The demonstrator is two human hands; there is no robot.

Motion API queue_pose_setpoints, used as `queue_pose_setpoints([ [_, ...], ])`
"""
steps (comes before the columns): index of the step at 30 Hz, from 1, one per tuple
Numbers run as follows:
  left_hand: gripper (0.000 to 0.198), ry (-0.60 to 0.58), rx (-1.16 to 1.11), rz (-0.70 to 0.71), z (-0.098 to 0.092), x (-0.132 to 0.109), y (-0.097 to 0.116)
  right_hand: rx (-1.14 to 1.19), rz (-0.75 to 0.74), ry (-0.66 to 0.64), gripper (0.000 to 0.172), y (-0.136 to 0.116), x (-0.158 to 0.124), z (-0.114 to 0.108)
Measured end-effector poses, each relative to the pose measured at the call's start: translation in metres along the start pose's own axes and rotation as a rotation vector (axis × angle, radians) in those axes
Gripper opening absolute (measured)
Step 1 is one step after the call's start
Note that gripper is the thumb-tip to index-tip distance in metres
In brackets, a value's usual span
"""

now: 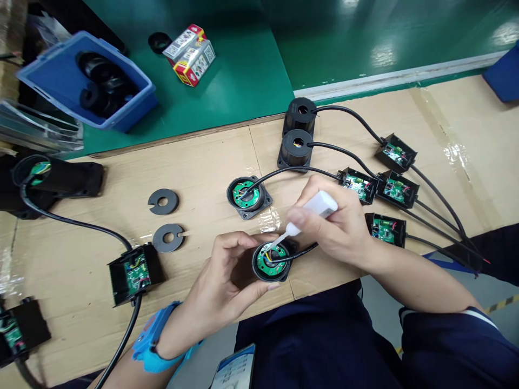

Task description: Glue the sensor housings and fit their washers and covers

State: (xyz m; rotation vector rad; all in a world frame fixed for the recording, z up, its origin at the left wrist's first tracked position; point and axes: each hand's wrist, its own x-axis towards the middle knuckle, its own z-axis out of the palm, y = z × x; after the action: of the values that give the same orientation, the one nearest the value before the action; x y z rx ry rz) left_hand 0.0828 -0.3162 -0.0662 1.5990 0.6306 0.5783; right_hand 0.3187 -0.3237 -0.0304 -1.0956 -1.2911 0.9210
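Note:
My left hand (231,275) wraps round a black round housing (288,248) and steadies it on the cardboard. Inside sits a green ring-shaped circuit board (265,266) with thin coloured wires, and a black cable leaves on the right. In my right hand (338,224) is a white squeeze bottle (318,206) with a long thin nozzle, tilted down to the left. Its tip is at the board's upper part, near the wires; whether it touches I cannot tell. Just behind stands a second black housing (265,201) with a similar board.
Two black slotted discs (168,238) lie left of my hands. Open black boxes with circuit boards (396,189) stand at the right, cabled to housings (295,148). Another box (135,273) is at the left. A blue bin (138,111) and a red-yellow carton (190,56) stand behind.

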Motion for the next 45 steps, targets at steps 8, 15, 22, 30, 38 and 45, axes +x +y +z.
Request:
queue_pose_setpoints([
  [8,0.038,0.038,0.660,0.192,-0.027,0.009,0.023,0.106,0.193,0.154,0.046,0.017,0.007,-0.006],
  [15,0.035,-0.026,0.789,0.258,-0.011,0.012,0.028,0.146,0.226,0.205,0.048,0.015,0.007,-0.007],
  [22,0.027,0.639,0.538,0.071,-0.055,0.024,0.007,0.232,0.272,0.246,0.050,0.012,0.010,-0.009],
  [30,0.030,0.267,0.626,0.142,-0.042,0.011,0.027,0.244,0.307,0.277,0.055,0.010,0.016,-0.013],
  [38,0.029,0.150,0.921,0.261,0.008,-0.002,0.026,0.260,0.348,0.329,0.053,0.014,0.019,-0.017],
  [45,0.028,0.255,0.735,0.046,-0.014,0.000,0.015,0.256,0.317,0.345,0.053,0.010,0.019,-0.016],
])
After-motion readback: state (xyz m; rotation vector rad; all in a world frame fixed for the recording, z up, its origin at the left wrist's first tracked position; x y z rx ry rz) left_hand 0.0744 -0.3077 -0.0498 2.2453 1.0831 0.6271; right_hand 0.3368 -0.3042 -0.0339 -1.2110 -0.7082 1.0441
